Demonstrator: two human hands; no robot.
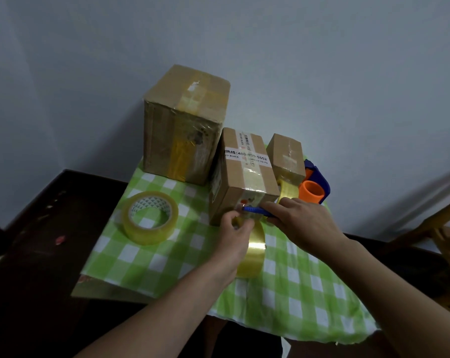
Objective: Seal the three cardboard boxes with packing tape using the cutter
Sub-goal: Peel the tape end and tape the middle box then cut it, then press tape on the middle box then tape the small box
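Glossy tape roll (253, 250) beside matte cardboard box (240, 177)

- Cloth (151, 264): green-and-white checked, spread over the work surface, its near edge hanging over the front.
- Table (37, 254): dark brown, showing to the left of the cloth, with a small pink spot on its top.
- Wall (322, 73): plain pale grey, filling the background.
- Wooden frame (441, 233): light brown, at the right edge, only partly in view; what it belongs to cannot be told.
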